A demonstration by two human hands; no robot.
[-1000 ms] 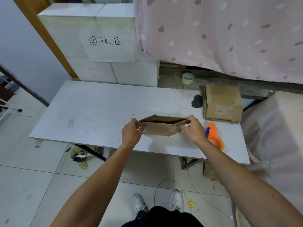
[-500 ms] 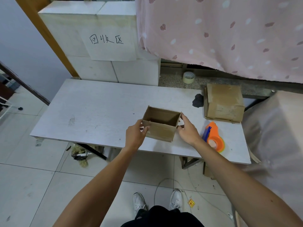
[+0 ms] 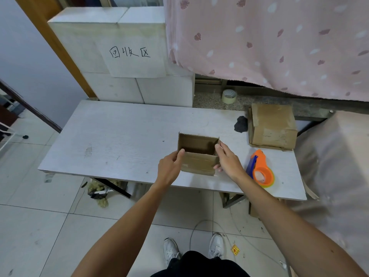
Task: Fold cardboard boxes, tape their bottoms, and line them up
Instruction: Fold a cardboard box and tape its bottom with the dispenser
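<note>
Brown and open at the top, the cardboard box [image 3: 196, 162] stands near the front edge of the white table [image 3: 119, 136], and the left hand [image 3: 169, 166] grips its left side while the right hand [image 3: 227, 160] grips its right side, near the orange tape holder [image 3: 261, 172].

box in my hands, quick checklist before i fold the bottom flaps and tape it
1. Cardboard box squared up, top open: ok
2. Left hand grips its left side: ok
3. Right hand holds its right side: ok
4. Bottom flaps folded shut: cannot tell, hidden underneath
5. Tape dispenser on the table just right of the right hand, likely in reach: ok
</note>
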